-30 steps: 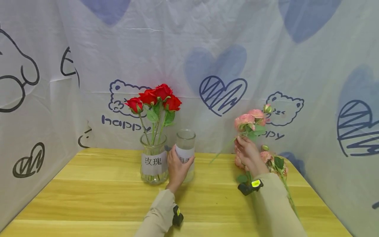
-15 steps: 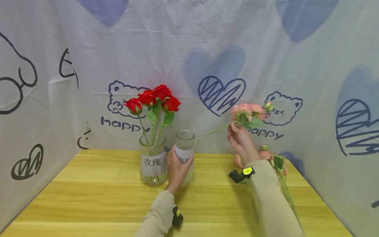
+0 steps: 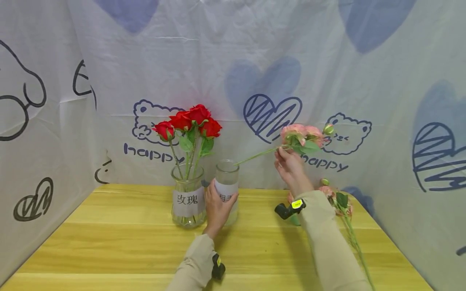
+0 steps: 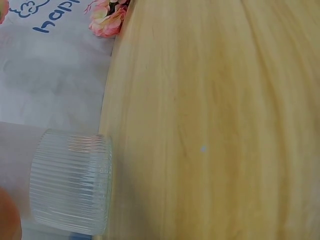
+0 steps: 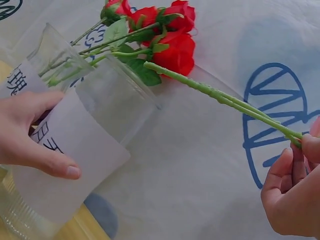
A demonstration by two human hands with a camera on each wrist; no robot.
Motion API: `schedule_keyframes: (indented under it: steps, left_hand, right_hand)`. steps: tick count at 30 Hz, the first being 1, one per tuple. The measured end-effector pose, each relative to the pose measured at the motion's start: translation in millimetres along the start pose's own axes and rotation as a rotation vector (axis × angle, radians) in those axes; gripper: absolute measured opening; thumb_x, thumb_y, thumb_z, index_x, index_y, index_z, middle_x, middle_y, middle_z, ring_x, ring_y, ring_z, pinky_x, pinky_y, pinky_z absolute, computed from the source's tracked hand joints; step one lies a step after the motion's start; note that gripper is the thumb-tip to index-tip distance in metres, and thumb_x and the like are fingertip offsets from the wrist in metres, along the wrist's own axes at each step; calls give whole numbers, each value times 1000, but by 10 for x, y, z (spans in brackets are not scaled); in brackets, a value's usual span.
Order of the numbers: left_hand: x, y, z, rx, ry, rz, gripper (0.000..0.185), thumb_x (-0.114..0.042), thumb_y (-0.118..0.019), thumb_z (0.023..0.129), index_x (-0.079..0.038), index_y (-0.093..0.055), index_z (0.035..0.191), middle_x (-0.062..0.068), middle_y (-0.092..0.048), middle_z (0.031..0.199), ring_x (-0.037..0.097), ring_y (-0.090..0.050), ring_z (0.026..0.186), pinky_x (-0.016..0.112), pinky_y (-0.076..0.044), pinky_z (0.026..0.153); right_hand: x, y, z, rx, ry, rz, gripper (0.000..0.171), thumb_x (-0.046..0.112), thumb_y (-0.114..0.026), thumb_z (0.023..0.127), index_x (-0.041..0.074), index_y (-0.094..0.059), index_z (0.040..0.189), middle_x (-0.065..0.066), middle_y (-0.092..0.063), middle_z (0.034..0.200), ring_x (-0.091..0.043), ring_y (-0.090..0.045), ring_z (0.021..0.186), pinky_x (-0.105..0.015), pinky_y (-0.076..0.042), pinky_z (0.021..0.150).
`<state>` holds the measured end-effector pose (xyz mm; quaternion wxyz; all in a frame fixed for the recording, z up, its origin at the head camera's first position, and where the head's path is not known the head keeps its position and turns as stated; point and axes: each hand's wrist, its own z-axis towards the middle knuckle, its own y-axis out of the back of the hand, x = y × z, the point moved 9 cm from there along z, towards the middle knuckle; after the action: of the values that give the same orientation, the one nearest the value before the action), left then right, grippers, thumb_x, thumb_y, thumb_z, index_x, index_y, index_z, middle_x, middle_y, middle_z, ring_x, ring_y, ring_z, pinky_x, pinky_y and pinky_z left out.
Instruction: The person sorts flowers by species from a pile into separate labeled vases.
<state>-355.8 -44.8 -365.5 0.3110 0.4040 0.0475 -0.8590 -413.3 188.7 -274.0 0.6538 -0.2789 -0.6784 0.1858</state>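
Nearest us, our left hand (image 3: 217, 205) wraps its fingers around the empty labelled glass jar (image 3: 227, 190), steadying it upright on the wooden table (image 3: 127, 242). Just beside it at nine o'clock stands the second jar (image 3: 188, 195), already holding the red roses (image 3: 189, 121). At two o'clock from the empty jar, our right hand (image 3: 289, 167) pinches the pink flower sprig (image 3: 302, 135) just below its blooms, held high and tilted so the cut end of its stem (image 5: 220, 97) points down-left toward the jar's mouth, near it but not yet inside. More pink flowers (image 3: 336, 198) lie on the table at three o'clock, so we judge the red ones sorted and the pink ones barely begun.
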Motion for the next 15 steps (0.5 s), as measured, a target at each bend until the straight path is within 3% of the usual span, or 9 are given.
schedule_keyframes:
  steps: [8, 15]
  left_hand:
    - [8, -9, -13, 4, 3, 1, 82, -20, -86, 70, 7, -41, 133, 25, -53, 118, 40, -50, 104, 54, -44, 90]
    - [14, -3, -6, 12, 14, 4, 82, -21, -86, 71, 6, -41, 134, 24, -53, 118, 39, -51, 104, 53, -45, 90]
  right_hand:
    - [-111, -96, 18, 9, -1, -41, 5, 6, -49, 100, 10, -52, 100, 3, -59, 78, -8, -53, 76, -16, -42, 65]
    - [-146, -187, 22, 29, 58, -132, 7, 5, -50, 99, 9, -50, 104, 5, -60, 77, -8, -54, 77, -17, -42, 67]
